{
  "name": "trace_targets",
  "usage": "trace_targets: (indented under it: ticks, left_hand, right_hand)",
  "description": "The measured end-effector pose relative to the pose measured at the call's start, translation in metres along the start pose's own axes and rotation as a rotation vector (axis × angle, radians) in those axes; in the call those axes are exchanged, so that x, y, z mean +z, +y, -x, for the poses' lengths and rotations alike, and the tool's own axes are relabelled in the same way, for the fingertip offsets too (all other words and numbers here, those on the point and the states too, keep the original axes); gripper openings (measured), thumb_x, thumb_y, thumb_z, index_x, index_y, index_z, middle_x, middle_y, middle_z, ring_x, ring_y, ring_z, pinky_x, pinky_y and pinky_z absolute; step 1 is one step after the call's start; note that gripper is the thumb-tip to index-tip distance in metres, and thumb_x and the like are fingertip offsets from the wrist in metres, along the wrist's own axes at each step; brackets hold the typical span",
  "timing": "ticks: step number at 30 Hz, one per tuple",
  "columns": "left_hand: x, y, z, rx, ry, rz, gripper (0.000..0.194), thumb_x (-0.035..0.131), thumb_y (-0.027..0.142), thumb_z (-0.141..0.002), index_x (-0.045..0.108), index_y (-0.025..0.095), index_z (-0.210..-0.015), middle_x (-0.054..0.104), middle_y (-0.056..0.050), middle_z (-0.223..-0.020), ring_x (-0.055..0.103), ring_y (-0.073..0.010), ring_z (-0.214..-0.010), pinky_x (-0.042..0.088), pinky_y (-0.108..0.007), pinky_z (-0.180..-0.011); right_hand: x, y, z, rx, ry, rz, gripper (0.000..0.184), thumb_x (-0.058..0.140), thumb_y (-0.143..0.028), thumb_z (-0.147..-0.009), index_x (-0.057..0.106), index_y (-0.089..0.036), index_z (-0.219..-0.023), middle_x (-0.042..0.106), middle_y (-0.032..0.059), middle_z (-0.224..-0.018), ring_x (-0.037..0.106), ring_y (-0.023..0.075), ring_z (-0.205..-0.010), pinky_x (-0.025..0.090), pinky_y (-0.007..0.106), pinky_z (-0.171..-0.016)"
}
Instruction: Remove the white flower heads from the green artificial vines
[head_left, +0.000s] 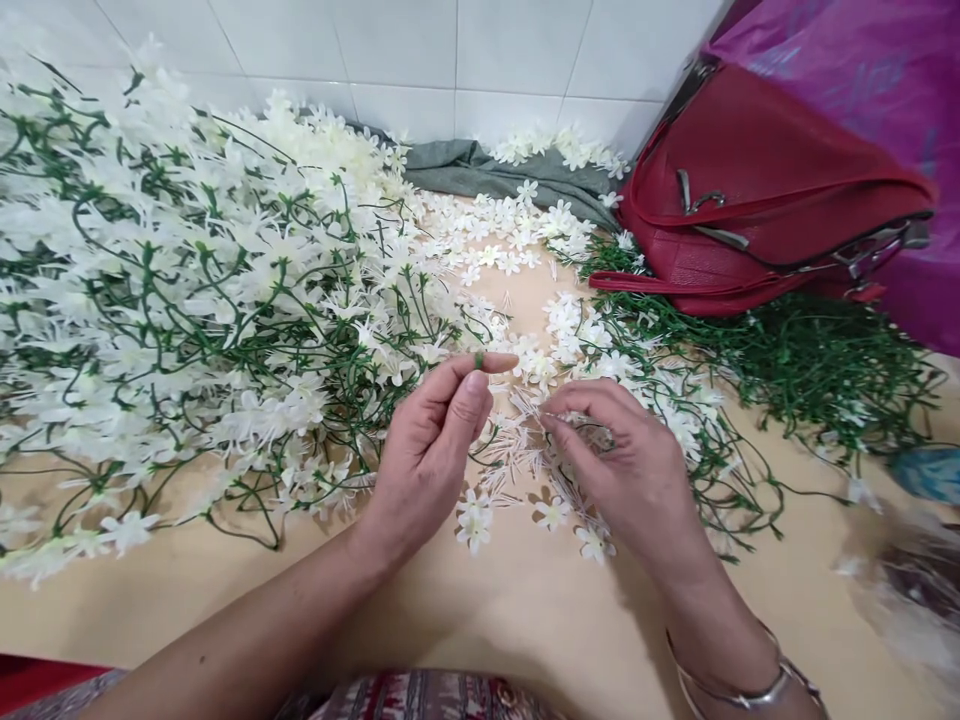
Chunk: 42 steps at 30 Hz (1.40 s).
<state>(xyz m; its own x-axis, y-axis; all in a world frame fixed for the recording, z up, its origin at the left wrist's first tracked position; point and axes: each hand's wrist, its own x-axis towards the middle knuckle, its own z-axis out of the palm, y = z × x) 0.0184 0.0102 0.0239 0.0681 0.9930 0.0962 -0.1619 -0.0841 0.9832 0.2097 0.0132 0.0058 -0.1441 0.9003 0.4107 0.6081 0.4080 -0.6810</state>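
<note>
My left hand (pixel 435 440) is closed in a pinch, thumb against forefinger, on the tip of a thin green plastic stem (pixel 479 358). My right hand (pixel 622 460) is also pinched, its fingertips on a small white plastic flower piece (pixel 525 405) among loose white stamens and petals. Both hands hover over a beige floor (pixel 480 600). A large heap of white artificial flowers on green stems (pixel 202 290) lies to the left of my left hand. Loose white flower heads (pixel 525 230) are scattered beyond my fingers.
A red handbag (pixel 757 200) lies at the back right on a pile of bare green stems (pixel 810 370). A grey cloth (pixel 487 170) sits against the white tiled wall (pixel 420 50). Purple plastic (pixel 885 70) is at the top right.
</note>
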Motion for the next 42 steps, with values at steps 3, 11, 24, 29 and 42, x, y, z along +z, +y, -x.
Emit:
trace_targets:
  ticks: [3, 11, 24, 29, 42]
  left_hand:
    - [0.001, -0.003, 0.002, -0.039, -0.041, -0.006, 0.028, 0.053, 0.038, -0.107, 0.07, 0.022, -0.121, 0.036, 0.004, -0.068, 0.034, -0.0122, -0.06, 0.029, -0.025, -0.053]
    - [0.005, 0.0, 0.001, -0.017, -0.215, 0.037, 0.022, 0.057, 0.025, -0.103, 0.073, 0.017, -0.091, 0.055, 0.002, -0.072, 0.046, -0.0077, -0.06, 0.041, -0.022, -0.059]
    - [0.003, -0.005, 0.0, -0.057, -0.057, 0.137, 0.012, 0.069, 0.032, -0.097, 0.069, 0.02, -0.098, 0.065, 0.001, -0.083, 0.045, -0.0072, -0.059, 0.038, -0.02, -0.055]
    - [0.003, 0.0, 0.008, 0.124, 0.007, -0.113, 0.01, 0.069, 0.032, -0.098, 0.07, 0.023, -0.101, 0.05, 0.004, -0.07, 0.034, -0.0102, -0.057, 0.031, -0.024, -0.053]
    - [0.004, -0.021, 0.003, 0.203, -0.023, -0.517, 0.025, 0.059, 0.028, -0.103, 0.072, 0.022, -0.122, 0.071, -0.005, -0.096, 0.058, -0.0145, -0.075, 0.047, -0.027, -0.07]
  right_hand:
    - [0.007, 0.004, 0.002, -0.073, -0.059, 0.23, 0.005, 0.068, -0.014, -0.093, 0.071, -0.017, -0.097, 0.071, 0.0086, -0.096, 0.063, 0.027, -0.096, 0.049, 0.043, -0.089]
    - [0.003, 0.005, 0.003, 0.05, -0.08, 0.209, 0.01, 0.07, -0.014, -0.089, 0.069, -0.021, -0.082, 0.071, 0.004, -0.086, 0.063, 0.0252, -0.089, 0.048, 0.04, -0.082]
    - [0.0, 0.004, 0.002, 0.306, 0.131, -0.212, 0.022, 0.059, -0.028, -0.099, 0.07, -0.023, -0.118, 0.062, 0.004, -0.101, 0.064, 0.016, -0.079, 0.054, 0.033, -0.076]
    - [0.01, 0.01, 0.001, 0.159, 0.009, 0.089, 0.023, 0.059, -0.019, -0.098, 0.071, -0.019, -0.118, 0.063, 0.0052, -0.095, 0.063, 0.02, -0.082, 0.051, 0.036, -0.077]
    - [0.011, 0.005, 0.001, 0.06, 0.043, 0.201, 0.011, 0.057, -0.013, -0.096, 0.066, -0.019, -0.092, 0.063, 0.0045, -0.087, 0.062, 0.0209, -0.079, 0.048, 0.034, -0.075]
